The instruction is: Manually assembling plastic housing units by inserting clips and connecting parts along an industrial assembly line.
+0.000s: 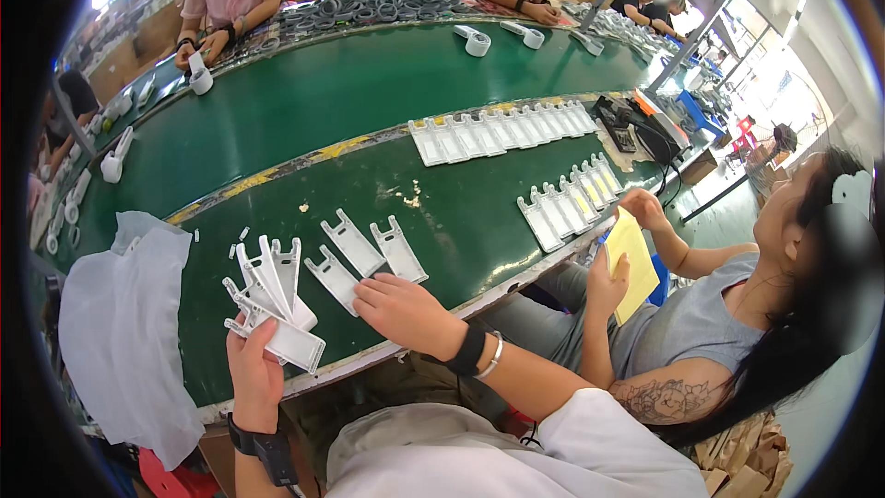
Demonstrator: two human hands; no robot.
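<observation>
A green conveyor belt (341,83) is seen running across the far side, separated by a yellow-marked strip from the green bench (461,249). At the right, a co-worker (701,332) in a grey sleeveless top is seated at the bench. A translucent white sheet (124,314) is draped over the bench's left end. White panels are set edge to edge in a long upper row (502,132); a shorter lower row (564,207), with yellow visible in some panels, is placed near the co-worker. Three loose panels (353,243) are found lying on the bench, ahead of the right hand. An overlapping fan of panels (269,281) is noted above the left hand. The right hand (406,309) is extended to the nearest loose panel, its fingers close together; whether that panel is gripped cannot be told. By the left hand (255,364), the foremost panel (293,344) is clamped under the thumb. Small white pieces (243,233) are scattered beyond the fan.
</observation>
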